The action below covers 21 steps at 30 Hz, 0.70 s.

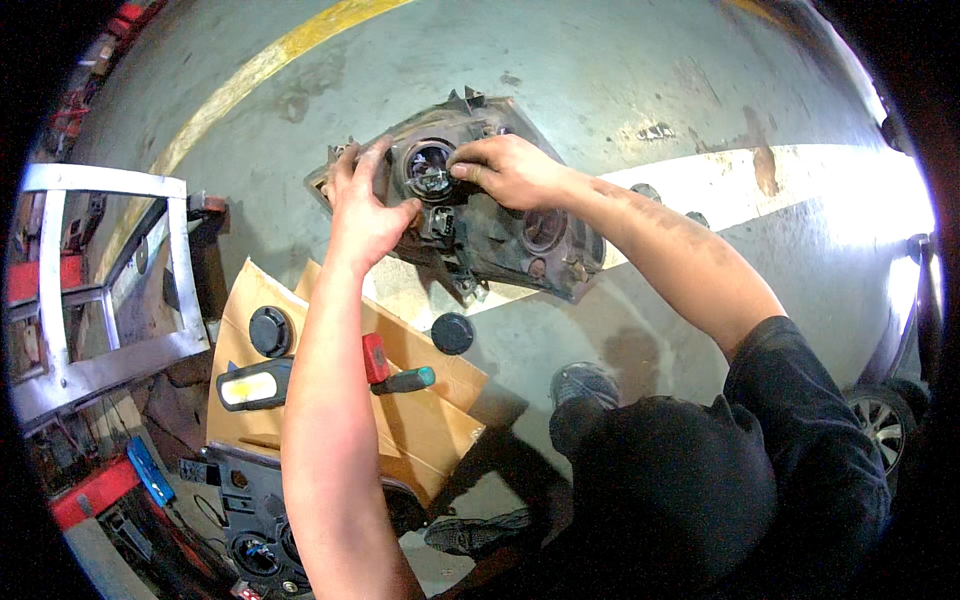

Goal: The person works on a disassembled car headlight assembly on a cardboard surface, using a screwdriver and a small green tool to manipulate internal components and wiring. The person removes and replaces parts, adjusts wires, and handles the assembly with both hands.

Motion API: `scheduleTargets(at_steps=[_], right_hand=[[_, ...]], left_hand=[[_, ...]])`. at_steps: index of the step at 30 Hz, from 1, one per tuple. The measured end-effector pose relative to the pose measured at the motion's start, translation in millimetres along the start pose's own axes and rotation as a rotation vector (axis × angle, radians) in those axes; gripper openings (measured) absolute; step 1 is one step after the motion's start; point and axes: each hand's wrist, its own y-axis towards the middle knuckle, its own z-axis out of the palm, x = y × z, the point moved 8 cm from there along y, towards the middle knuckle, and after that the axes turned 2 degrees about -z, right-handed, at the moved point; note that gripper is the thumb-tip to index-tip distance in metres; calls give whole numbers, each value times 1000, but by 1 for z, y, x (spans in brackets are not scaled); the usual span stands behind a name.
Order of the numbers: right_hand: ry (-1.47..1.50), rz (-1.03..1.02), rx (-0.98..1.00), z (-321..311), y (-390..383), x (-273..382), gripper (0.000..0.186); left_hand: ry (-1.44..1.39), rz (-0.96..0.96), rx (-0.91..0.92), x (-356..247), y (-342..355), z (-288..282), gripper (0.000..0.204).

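A dusty black headlight housing [487, 225] lies on the floor with its back up. Its round rear opening [430, 170] is uncovered, and shiny parts with a thin wire show inside. My left hand [365, 205] rests on the housing left of this opening, fingers spread and thumb by the lower rim. At the opening's right rim, the thumb and fingers of my right hand [500, 168] come together in a pinch; what lies between them is too small to make out. Another round opening [543, 230] sits to the right on the same housing.
Near my left forearm, cardboard [440, 440] bears a round black cap [270, 331], a work light [252, 385] and a green-tipped screwdriver [405, 381]. A second black cap [452, 333] lies at its edge. Another headlight [258, 550] is lower left, below a white metal frame [52, 270].
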Motion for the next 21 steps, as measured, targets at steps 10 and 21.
scheduleTargets(at_steps=[10, 21], right_hand=[[9, -71, -27, 3, -1, 1, 25], [-41, -126, -30, 9, -4, 8, 23]], left_hand=[[257, 275, -98, -45, -14, -9, 58], [314, 381, 69, -68, -9, 10, 32]])
